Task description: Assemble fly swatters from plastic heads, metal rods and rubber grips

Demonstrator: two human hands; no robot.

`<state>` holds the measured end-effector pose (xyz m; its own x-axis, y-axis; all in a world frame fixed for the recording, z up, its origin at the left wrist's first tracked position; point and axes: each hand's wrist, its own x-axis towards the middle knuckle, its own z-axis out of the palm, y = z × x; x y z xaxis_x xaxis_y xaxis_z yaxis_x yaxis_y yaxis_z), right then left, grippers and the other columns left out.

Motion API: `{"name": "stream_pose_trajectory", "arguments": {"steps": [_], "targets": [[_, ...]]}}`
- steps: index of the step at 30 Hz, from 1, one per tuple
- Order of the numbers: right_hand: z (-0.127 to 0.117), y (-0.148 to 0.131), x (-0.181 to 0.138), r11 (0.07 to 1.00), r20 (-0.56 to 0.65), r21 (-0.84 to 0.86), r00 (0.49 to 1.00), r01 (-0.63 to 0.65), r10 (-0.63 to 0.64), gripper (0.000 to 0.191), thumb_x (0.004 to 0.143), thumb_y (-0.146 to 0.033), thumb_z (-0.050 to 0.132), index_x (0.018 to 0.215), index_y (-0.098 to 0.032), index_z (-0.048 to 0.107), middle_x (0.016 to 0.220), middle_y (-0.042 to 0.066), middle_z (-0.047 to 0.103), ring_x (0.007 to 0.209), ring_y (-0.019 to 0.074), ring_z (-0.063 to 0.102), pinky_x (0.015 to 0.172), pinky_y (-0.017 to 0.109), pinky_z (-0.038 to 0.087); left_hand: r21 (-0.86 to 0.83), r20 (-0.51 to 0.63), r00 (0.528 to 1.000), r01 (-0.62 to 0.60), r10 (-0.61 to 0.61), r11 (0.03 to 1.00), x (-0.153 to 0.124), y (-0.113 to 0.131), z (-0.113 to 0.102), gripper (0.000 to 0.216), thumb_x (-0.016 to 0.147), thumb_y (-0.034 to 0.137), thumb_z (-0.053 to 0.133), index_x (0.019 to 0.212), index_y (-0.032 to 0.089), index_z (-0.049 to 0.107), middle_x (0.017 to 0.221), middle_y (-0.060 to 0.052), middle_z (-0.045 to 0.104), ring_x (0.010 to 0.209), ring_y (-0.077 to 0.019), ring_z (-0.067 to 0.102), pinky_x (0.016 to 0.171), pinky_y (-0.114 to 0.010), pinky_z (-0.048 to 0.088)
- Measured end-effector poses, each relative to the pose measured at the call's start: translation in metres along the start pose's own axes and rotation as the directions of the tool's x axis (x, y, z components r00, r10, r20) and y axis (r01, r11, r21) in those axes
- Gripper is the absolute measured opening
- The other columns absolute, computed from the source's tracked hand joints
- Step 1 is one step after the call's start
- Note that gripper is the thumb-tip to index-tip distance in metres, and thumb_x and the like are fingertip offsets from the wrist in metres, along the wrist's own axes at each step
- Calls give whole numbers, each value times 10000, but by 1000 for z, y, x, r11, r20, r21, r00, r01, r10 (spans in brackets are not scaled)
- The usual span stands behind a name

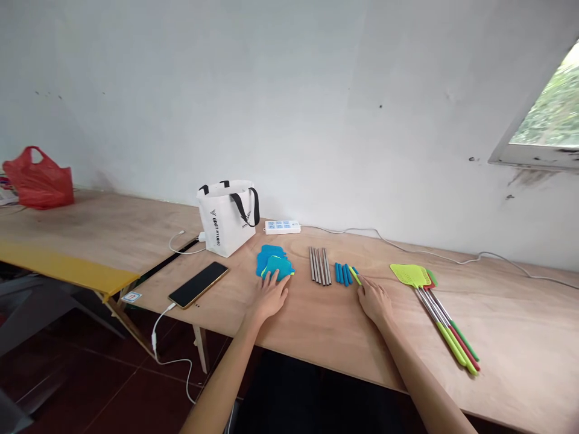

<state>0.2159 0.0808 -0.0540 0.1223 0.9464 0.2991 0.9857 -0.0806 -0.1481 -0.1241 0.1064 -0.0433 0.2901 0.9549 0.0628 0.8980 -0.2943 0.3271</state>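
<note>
My left hand (270,295) rests its outstretched fingertips on the front edge of a small pile of blue fly swatter heads (270,253), with a yellow-green edge showing beneath the top one. My right hand (374,298) lies palm down, fingers extended, its fingertips by a yellow-green handle (355,275) and a blue one. Left of them, several blue handles (342,274) lie side by side. Between the two hands is a row of metal tubes (320,266). To the right, several assembled fly swatters (446,316) with yellow-green, red and green parts lie bundled together.
A black phone (199,284) on a white cable lies at the left. Behind it stands a white bag (228,217) with black handles, beside a power strip (282,227) whose cord runs along the wall. A red plastic bag (40,181) sits on the far-left table.
</note>
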Motion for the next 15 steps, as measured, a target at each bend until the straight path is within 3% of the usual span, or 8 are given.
{"name": "stream_pose_trajectory", "arguments": {"steps": [5,9,12,15], "targets": [[1,3,-1,999,-19,-8,999,-36,36,522,950,-154,368,1424,-204,581,1284,104,706,1143,215,671,1002,326,465,2,-33,999,14,-14,1000,0,9,-2,449,989,372,453,1427,303,530,1677,-89,250,1538,-412,177,1188,-620,226],[2,5,-2,999,-31,-2,998,-50,50,559,932,-130,354,1454,-182,547,1259,122,712,1122,228,673,975,349,481,1,-119,991,55,-54,998,4,7,-2,464,954,434,546,1345,185,540,1675,-173,210,1538,-433,150,1198,-602,218],[3,6,-4,1000,-35,16,999,-16,17,627,934,-128,345,1541,-261,430,1367,73,657,1177,208,642,1003,354,469,-3,-106,991,84,-84,996,6,4,-2,638,948,504,555,1469,158,424,1662,-213,222,1526,-441,188,1201,-602,204],[6,7,-4,1000,-41,13,999,23,-22,622,951,-155,349,1534,-358,425,1484,19,563,1235,199,603,1060,380,431,22,-103,993,53,-51,998,5,3,-2,594,967,503,529,1477,208,446,1637,-184,305,1506,-409,263,1195,-607,215]]}}
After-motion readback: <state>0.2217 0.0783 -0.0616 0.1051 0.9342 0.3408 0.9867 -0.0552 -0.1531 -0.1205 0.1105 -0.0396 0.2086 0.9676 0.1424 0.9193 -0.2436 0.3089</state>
